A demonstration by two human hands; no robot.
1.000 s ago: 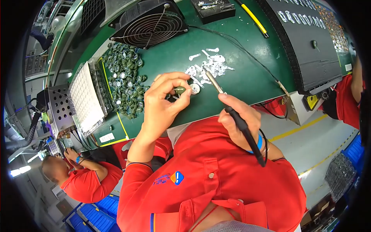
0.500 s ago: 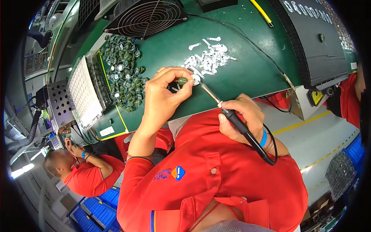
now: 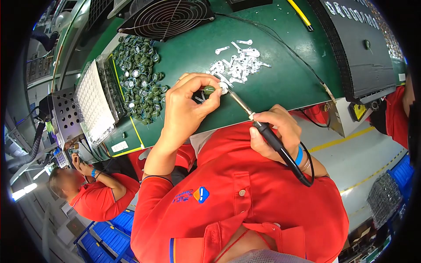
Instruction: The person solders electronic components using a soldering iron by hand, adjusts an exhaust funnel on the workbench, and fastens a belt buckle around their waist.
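Observation:
My left hand (image 3: 186,109) pinches a small dark-green rounded component (image 3: 208,90) with a white plastic piece (image 3: 223,87) at the fingertips. My right hand (image 3: 280,131) grips the black handle of a soldering iron (image 3: 274,141). The iron's metal tip reaches up and left to the white piece; whether it touches is too small to tell. Just beyond my left fingers lies a loose pile of white plastic pieces (image 3: 243,63). A big heap of green components with thin wires (image 3: 139,83) sits to the left of that hand.
A black fan (image 3: 169,19) stands at the back of the green bench (image 3: 280,83). A black foam board (image 3: 357,57) is on the right, a pale sheet of parts (image 3: 94,98) on the left. The iron's cable (image 3: 307,158) loops by my wrist. A co-worker (image 3: 103,193) sits at left.
The view has shifted slightly. Both hands stay nearly in place, with the white piece turned a little at the iron's tip.

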